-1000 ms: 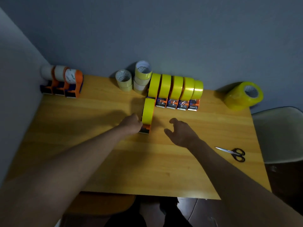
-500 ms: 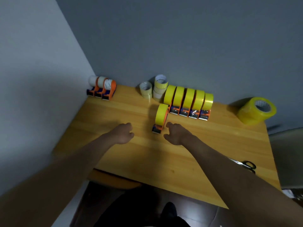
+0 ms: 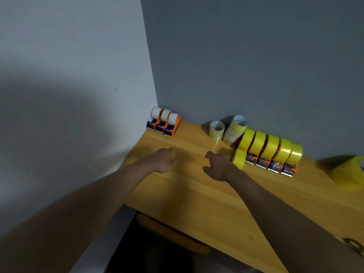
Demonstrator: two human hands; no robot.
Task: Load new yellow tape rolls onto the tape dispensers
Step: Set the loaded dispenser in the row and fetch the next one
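Both hands hover mid-bench, holding nothing — left hand [image 3: 164, 160] loosely fisted, right hand [image 3: 217, 166] relaxed, fingers spread.

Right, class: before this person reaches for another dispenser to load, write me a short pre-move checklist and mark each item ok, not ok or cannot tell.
1. Left hand free: ok, fingers loosely curled, holding nothing.
2. Right hand free: ok, relaxed, beside the loaded dispenser it stands apart from.
3. Unloaded dispensers within sight: ok, three stand in the far left corner with pale cores.
4. Spare tape rolls available: ok, stacked against the wall.
5. Path across the table to the corner: ok, bare wood between.
6. Whether the old cores are spent: cannot tell, too small.
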